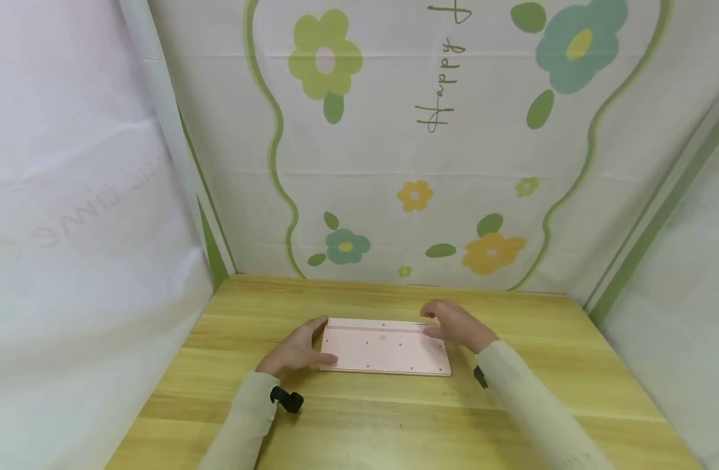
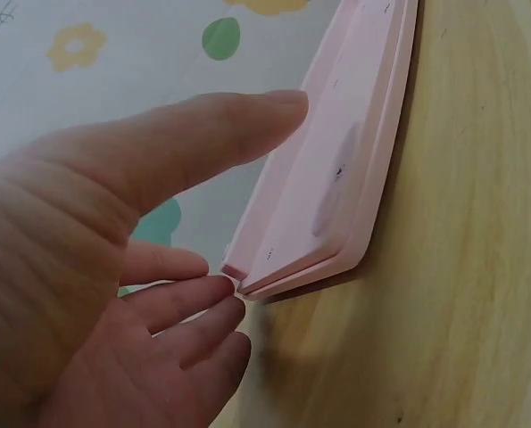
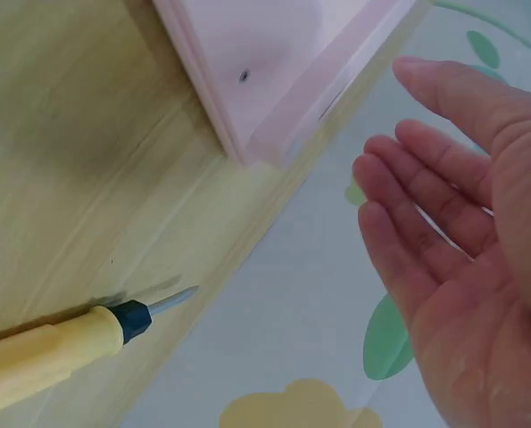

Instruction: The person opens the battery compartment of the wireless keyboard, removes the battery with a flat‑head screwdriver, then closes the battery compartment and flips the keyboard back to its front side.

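Panel (image 1: 377,356) flat on the wooden table (image 1: 365,431), apparently being placed or squared up

At the left end, the left hand (image 1: 296,348) spreads wide: its thumb reaches over the near corner, and its fingers lie beside the far one. The left wrist view shows fingertips at the corner, touching or nearly so, with no firm pinch around the edge.

Between the hands lies the pink panel, a raised strip (image 1: 359,323) along its far side and small dark dots (image 1: 367,366) scattered over its face; whether these are holes or screw heads cannot be told.

At the right end, the right hand (image 1: 459,326) is also spread and grips nothing; the right wrist view shows its fingers apart from the corner.

Further right lies a yellow-handled tool (image 3: 46,361) with a thin metal tip, probably a screwdriver.

The step looks like positioning or letting go. To shift the panel, the next move would call for closing both hands on its ends; to use the tool, for freeing the right one while the left steadies.
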A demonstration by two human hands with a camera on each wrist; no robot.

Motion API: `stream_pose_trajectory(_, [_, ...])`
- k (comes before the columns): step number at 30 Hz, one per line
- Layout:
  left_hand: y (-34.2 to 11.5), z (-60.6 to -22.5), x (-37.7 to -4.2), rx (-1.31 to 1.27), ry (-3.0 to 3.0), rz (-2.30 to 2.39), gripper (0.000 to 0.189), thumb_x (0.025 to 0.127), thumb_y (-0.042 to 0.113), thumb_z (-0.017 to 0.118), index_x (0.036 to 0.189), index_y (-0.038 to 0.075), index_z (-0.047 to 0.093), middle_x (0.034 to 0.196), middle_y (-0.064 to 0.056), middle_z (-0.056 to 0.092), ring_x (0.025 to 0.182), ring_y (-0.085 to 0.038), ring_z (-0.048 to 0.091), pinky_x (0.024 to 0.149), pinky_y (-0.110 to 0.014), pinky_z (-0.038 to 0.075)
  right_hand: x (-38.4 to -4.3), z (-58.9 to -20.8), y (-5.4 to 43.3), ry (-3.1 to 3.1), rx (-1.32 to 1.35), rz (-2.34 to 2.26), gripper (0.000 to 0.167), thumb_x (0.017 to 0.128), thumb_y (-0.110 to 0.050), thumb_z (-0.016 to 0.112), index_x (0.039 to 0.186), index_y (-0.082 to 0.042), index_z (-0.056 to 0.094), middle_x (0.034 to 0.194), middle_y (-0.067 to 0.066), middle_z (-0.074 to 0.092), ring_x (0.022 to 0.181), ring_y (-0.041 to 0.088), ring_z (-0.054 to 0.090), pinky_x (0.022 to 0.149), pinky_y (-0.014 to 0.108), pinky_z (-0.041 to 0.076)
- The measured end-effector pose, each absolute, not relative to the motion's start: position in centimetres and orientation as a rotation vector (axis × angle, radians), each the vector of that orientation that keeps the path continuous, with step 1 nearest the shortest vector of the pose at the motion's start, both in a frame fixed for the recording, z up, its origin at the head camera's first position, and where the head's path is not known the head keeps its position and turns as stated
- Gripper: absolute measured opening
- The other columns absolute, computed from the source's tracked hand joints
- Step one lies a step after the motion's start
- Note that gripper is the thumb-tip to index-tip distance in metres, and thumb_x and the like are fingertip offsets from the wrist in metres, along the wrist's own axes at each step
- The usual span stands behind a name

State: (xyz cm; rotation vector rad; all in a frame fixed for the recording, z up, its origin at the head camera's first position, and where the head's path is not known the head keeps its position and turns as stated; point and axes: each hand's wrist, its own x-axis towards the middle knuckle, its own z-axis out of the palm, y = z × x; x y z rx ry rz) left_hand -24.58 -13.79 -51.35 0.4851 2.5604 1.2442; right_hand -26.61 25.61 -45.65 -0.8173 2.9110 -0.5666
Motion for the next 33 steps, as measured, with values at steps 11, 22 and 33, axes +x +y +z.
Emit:
stream_pose_trajectory(11, [-13.9, -51.8, -24.8, 0.568, 2.556, 1.244, 0.103, 0.085, 0.025, 0.091, 0.165, 0.002, 0.032, 0.171, -0.020, 0.034, 0.160, -0.042, 0.030, 0.129, -0.060, 0.030, -28.2, -47.2, 25.1, 2.884, -0.843, -0.549, 0.009, 0.093, 0.000, 0.077, 0.101, -0.003, 0.075, 0.098, 0.007, 0.074, 0.091, 0.021, 0.066, 0.081, 0.035, 0.059])
stream_pose_trajectory(22, [-14.1, -51.9, -24.8, 0.590, 2.563, 1.231, 0.104, 0.085, 0.027, 0.091, 0.165, 0.000, 0.030, 0.171, -0.021, 0.033, 0.160, -0.043, 0.030, 0.129, -0.060, 0.030, -28.7, -47.6, 24.6, 2.914, -0.801, -0.495, 0.006, 0.093, -0.001, 0.077, 0.096, -0.006, 0.075, 0.092, 0.004, 0.072, 0.083, 0.015, 0.059, 0.076, 0.031, 0.056])
stream_pose_trajectory(33, [-14.0, -51.8, -24.7, 0.557, 2.565, 1.207, 0.104, 0.086, 0.028, 0.090, 0.166, 0.004, 0.029, 0.173, -0.019, 0.031, 0.161, -0.041, 0.028, 0.130, -0.058, 0.028, -29.7, -46.7, 24.3, 2.823, -0.755, -0.491, 0.009, 0.091, 0.001, 0.077, 0.089, -0.008, 0.076, 0.087, 0.001, 0.071, 0.079, 0.014, 0.057, 0.075, 0.031, 0.056])
